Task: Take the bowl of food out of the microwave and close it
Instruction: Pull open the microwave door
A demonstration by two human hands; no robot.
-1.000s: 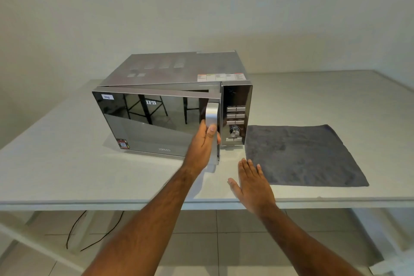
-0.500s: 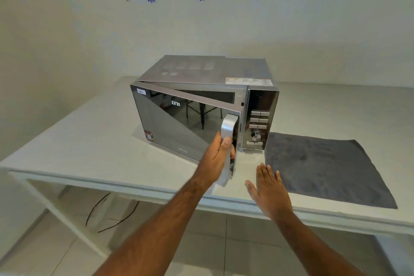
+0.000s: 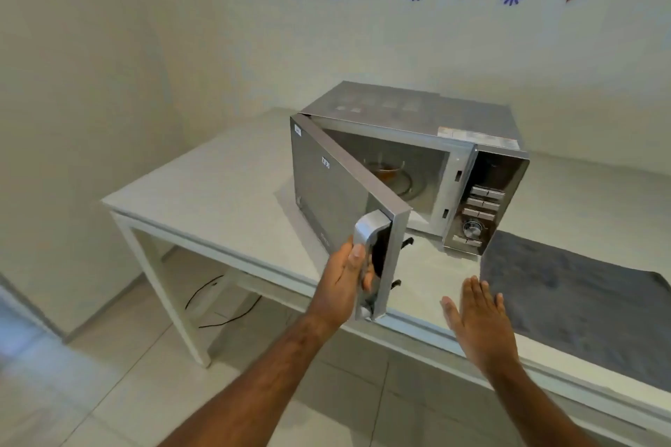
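A silver microwave [image 3: 417,120] stands on a white table [image 3: 225,192]. Its mirrored door [image 3: 326,200] is swung roughly halfway out to the left. My left hand [image 3: 345,279] grips the door's silver handle [image 3: 365,250] at the free edge. Inside the cavity, a glass bowl [image 3: 386,169] with brownish food sits on the turntable, partly hidden by the door's top edge. My right hand [image 3: 475,316] hovers flat with fingers spread over the table's front edge, to the right of the door, holding nothing.
A dark grey cloth [image 3: 566,294] lies flat on the table right of the microwave. The control panel [image 3: 479,214] with buttons and a dial faces me. A black cable [image 3: 218,301] trails on the tiled floor under the table. The wall stands close behind.
My left hand has pulled the door from barely ajar to about half open, which exposes the bowl inside. The camera has shifted left. My right hand stays flat near the table edge.
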